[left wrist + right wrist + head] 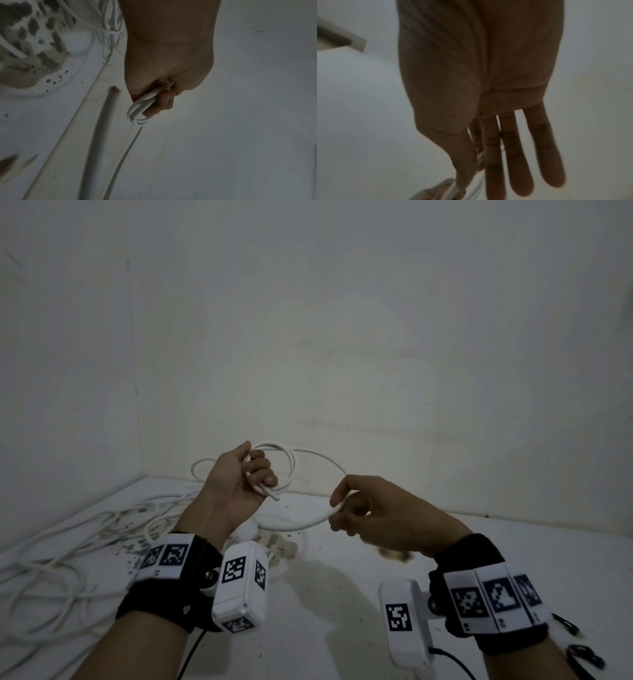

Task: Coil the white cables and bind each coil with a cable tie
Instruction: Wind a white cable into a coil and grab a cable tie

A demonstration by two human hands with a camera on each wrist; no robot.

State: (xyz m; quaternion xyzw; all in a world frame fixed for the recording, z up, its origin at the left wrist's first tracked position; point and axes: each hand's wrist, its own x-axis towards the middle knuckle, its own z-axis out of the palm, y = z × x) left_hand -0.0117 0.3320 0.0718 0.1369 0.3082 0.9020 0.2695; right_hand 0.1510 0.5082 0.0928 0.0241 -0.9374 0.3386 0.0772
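In the head view my left hand (257, 474) is raised above the table and grips a small coil of white cable (292, 465) in its fist. The cable's cut end (276, 497) sticks out below the fingers. From the coil a strand arcs right to my right hand (337, 504), which pinches it between thumb and forefinger. The left wrist view shows the bunched loops of cable (141, 109) under my curled fingers (164, 100). In the right wrist view my other fingers (513, 155) are stretched out straight, and the white cable (480, 158) shows between thumb and forefinger.
A loose tangle of white cables (68, 559) covers the left of the white table (342, 594) toward the corner of the walls. A patch of flaked paint (279, 544) lies below my hands, and a brown stain (394, 555) shows under the right hand.
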